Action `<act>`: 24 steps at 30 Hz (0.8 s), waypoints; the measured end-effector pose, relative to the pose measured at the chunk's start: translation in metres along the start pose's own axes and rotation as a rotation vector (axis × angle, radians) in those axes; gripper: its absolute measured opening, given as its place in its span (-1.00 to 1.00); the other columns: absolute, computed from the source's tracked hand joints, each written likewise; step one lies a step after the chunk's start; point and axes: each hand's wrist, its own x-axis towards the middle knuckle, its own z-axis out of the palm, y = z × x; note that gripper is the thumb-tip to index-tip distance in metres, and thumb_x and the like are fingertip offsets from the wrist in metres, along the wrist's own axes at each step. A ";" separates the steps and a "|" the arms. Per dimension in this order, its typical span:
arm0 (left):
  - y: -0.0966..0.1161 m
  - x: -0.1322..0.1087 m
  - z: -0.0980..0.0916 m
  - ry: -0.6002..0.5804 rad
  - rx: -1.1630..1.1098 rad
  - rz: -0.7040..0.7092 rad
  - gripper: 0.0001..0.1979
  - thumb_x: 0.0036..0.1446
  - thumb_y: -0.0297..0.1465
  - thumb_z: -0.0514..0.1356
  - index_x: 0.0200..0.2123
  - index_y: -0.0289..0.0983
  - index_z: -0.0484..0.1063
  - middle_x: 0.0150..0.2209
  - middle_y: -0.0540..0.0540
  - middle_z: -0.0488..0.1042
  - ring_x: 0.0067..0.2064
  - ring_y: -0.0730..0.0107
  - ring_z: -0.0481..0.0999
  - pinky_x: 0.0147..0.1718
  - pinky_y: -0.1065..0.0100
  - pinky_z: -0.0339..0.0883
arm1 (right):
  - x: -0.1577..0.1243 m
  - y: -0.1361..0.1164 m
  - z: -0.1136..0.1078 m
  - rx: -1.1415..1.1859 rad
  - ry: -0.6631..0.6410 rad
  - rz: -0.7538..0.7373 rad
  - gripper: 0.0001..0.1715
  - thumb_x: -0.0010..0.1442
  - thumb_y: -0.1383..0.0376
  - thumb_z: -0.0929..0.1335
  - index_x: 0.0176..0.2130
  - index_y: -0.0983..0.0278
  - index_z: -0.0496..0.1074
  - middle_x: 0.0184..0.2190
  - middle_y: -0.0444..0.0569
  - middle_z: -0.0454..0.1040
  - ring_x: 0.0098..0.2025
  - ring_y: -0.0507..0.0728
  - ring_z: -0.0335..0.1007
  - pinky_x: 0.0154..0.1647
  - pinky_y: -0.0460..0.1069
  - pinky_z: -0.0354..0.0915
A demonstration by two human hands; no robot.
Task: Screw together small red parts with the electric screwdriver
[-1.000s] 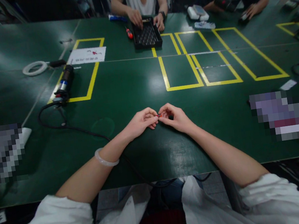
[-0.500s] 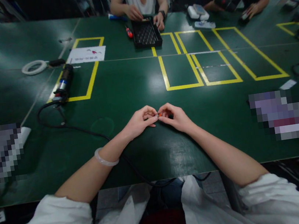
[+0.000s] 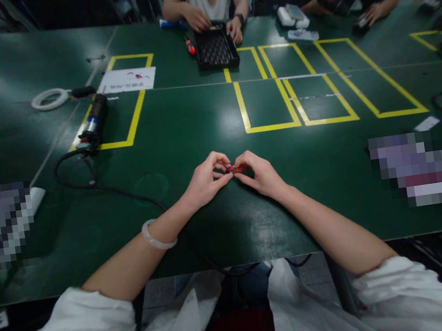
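A smooth, glossy finish is seen on the broad dark-green tabletop (image 3: pixel 197 116); creased, matt cloth in the rolled white left sleeve (image 3: pixel 81 325).

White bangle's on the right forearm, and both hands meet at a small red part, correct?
The white bangle is on the left forearm, not the right, as the head view shows. The left hand and right hand do meet at a small red part.

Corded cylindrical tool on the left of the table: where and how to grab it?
Grip the tool around its blue-and-silver middle, likely best from above with the left hand once free: it lies lengthwise, slanting away, and the cord leaves its near end.
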 end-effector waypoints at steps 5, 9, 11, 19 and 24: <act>0.002 0.001 -0.002 -0.023 0.004 -0.011 -0.77 0.17 -0.32 0.25 -0.16 -0.31 0.37 -0.16 -0.14 0.44 -0.15 0.38 0.49 -0.26 0.43 0.43 | 0.000 0.000 0.000 -0.017 0.013 -0.006 -0.86 0.24 0.38 0.35 -0.17 0.21 0.36 -0.29 -0.07 0.43 -0.29 0.07 0.39 -0.24 -0.02 0.35; 0.001 0.002 -0.005 -0.055 0.003 -0.039 -0.74 0.19 -0.26 0.24 -0.14 -0.32 0.40 -0.14 -0.15 0.46 -0.13 0.34 0.48 -0.27 0.43 0.42 | -0.001 0.000 -0.002 -0.015 0.007 0.027 -0.83 0.25 0.35 0.37 -0.12 0.21 0.38 -0.27 -0.07 0.46 -0.29 0.07 0.40 -0.23 -0.01 0.35; 0.000 0.002 -0.005 -0.061 0.012 -0.040 -0.72 0.21 -0.23 0.23 -0.13 -0.32 0.42 -0.15 -0.15 0.48 -0.12 0.34 0.49 -0.25 0.42 0.42 | -0.001 0.001 -0.002 0.001 0.014 0.050 -0.85 0.25 0.32 0.38 -0.13 0.21 0.39 -0.27 -0.06 0.46 -0.30 0.07 0.40 -0.25 -0.01 0.34; 0.002 0.004 -0.009 -0.053 0.103 0.003 -0.70 0.26 -0.19 0.18 -0.12 -0.32 0.41 -0.14 -0.16 0.49 -0.12 0.31 0.52 -0.18 0.34 0.44 | 0.000 0.006 0.000 0.105 -0.023 0.195 -0.88 0.20 0.30 0.40 -0.23 0.25 0.39 -0.37 -0.12 0.42 -0.41 0.02 0.34 -0.37 -0.06 0.27; -0.009 0.020 -0.067 0.178 0.449 0.061 -0.66 0.27 -0.23 0.18 0.02 -0.30 0.39 0.03 -0.20 0.42 0.05 0.21 0.46 0.09 0.21 0.35 | 0.002 0.006 0.000 0.148 -0.049 0.250 -0.88 0.18 0.29 0.41 -0.24 0.26 0.40 -0.45 -0.17 0.37 -0.45 0.00 0.27 -0.39 -0.07 0.22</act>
